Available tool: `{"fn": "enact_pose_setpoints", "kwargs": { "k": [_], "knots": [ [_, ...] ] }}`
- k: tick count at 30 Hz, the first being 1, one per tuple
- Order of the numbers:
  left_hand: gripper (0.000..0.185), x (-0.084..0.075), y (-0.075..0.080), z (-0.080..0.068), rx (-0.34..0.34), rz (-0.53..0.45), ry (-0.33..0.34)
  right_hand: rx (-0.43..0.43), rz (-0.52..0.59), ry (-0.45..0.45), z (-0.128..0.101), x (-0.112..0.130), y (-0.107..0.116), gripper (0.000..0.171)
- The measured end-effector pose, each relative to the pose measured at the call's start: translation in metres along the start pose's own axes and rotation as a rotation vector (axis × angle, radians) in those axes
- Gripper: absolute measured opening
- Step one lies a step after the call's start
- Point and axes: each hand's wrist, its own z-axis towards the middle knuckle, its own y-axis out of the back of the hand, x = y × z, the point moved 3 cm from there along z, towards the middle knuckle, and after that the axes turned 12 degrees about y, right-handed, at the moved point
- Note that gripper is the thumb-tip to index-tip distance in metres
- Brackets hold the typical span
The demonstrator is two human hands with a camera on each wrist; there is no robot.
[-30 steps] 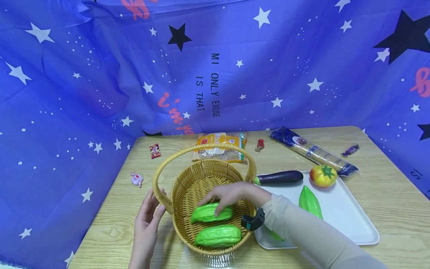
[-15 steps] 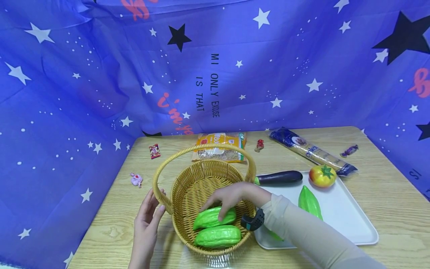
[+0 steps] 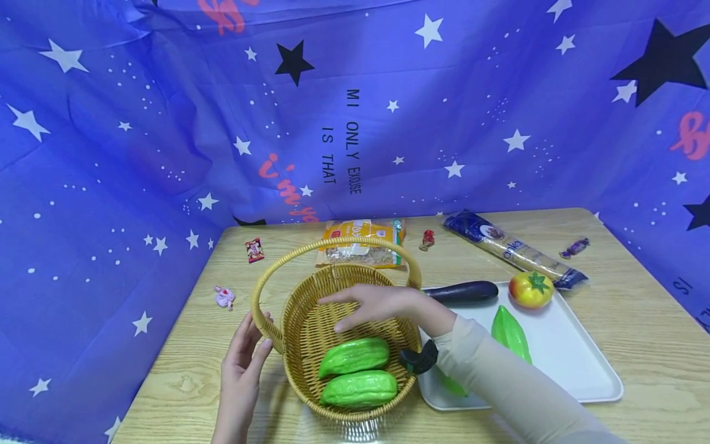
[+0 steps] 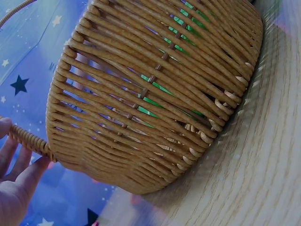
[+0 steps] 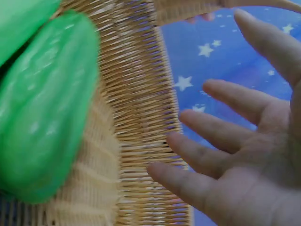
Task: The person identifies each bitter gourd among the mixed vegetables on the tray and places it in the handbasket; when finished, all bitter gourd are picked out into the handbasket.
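Observation:
A round wicker basket stands on the table with its handle upright. My left hand holds the foot of the handle at the left rim, thumb in front and fingers behind; the left wrist view shows those fingers at the handle beside the woven wall. Two ridged green toy gourds, a rear gourd and a front gourd, lie side by side on the basket floor. Above them my right hand hovers with fingers spread and nothing in it. In the right wrist view a gourd lies apart from the fingertips.
Right of the basket, a white tray holds an eggplant, a red-yellow toy fruit and a pointed green piece; my sleeve hides part of it. Behind are an orange food bag, a long blue packet and several wrapped candies.
My right hand has shifted the rear gourd slightly right and toward the front one, then let go and risen away from it. My left hand stays on the handle.

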Motion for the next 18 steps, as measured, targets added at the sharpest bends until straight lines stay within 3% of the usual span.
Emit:
{"fn": "enact_pose_setpoints", "kwargs": {
  "k": [4, 18],
  "knots": [
    [0.053, 0.001, 0.000, 0.000, 0.004, 0.002, 0.006, -0.070, 0.023, 0.033, -0.007, 0.011, 0.009, 0.064],
    [0.053, 0.001, 0.000, 0.000, 0.006, -0.008, 0.007, -0.126, -0.070, 0.130, -0.045, 0.033, 0.016, 0.067]
  ]
}}
